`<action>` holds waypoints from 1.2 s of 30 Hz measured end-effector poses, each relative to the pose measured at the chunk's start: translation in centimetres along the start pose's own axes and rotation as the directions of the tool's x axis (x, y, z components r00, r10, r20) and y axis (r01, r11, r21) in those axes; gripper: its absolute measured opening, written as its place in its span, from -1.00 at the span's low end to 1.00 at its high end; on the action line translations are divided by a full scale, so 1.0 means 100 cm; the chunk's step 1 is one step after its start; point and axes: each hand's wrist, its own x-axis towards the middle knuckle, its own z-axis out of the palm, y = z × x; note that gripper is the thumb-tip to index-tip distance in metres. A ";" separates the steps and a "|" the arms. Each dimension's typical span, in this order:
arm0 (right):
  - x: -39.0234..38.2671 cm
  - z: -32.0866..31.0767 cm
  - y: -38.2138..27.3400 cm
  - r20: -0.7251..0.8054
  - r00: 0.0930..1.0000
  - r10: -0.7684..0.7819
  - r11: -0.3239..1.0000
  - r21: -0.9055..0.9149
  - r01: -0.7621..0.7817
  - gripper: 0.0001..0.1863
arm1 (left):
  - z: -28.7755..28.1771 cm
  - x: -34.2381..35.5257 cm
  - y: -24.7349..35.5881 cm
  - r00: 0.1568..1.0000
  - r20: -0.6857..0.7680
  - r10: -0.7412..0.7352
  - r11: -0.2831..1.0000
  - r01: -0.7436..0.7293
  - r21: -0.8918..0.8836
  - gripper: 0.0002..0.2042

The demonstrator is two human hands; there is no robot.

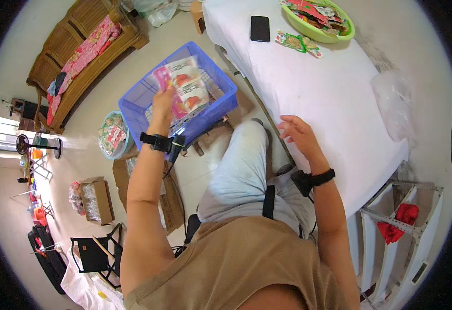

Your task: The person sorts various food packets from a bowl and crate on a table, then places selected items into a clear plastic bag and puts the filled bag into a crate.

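Observation:
My left hand [163,105] reaches over a blue plastic crate [219,109], its fingers closed on the edge of some flat pink and white packets [192,93]. The packets look slightly blurred and carry pictures of red food; how many I hold, I cannot tell. Below them in the crate lie more flat items, mostly covered. My right hand [299,135] hovers at the near-left edge of the white-covered table [334,113], fingers apart and holding nothing.
On the table are a black phone [260,29], a few small green packets [299,43] and a green basin [316,32] full of packets. A light-blue tub [125,147] and cardboard boxes [100,200] stand left. A white metal rack [391,227] stands right, a wooden bench [60,49] far left.

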 end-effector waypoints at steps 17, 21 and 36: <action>0.206 0.105 0.018 0.015 0.941 -0.337 0.726 -0.633 0.270 -0.43 | 0.001 0.167 -0.121 0.952 0.287 0.107 0.100 -0.298 0.949 -0.84; 0.213 0.102 0.025 0.112 0.990 -0.091 0.939 -0.321 0.122 -0.55 | 0.040 0.181 -0.115 0.948 0.315 0.032 0.085 -0.317 0.945 -0.73; 0.208 0.112 0.008 0.036 0.997 -0.065 0.919 -0.388 0.074 -0.64 | 0.046 0.172 -0.121 0.979 -0.155 -0.131 0.990 0.137 0.026 -0.57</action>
